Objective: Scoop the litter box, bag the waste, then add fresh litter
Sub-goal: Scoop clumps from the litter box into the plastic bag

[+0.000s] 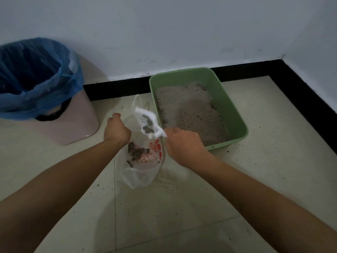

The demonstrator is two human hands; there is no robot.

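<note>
A cream tiled floor (pixel 182 207) fills the view, in a room corner. On it stands a green rectangular plastic litter box (pixel 232 108), holding grey litter. Just left of the box hangs a thin see-through plastic bag with red print (pixel 145 172), with dark waste already at its bottom.

The left hand (pixel 116 130) pinches one edge of the bag's mouth. The right hand (pixel 182 143), apart from it on the bag's other side, is closed round the handle of a white plastic scoop (pixel 155 133). The scoop is tilted over the bag's mouth and carries dark clumps (pixel 148 129).

The main risk is a spill. The mouth is held at one edge only and looks slack, so clumps could slide past it onto the floor. A thin bag may also tear as it fills.

Further left stands a pink plastic bin (pixel 73 128) with a blue liner (pixel 36 73). A black skirting board (pixel 116 88) runs behind. Grains of loose litter (pixel 169 177) dot the floor beside the bag. Nothing blocks the bag's mouth.
</note>
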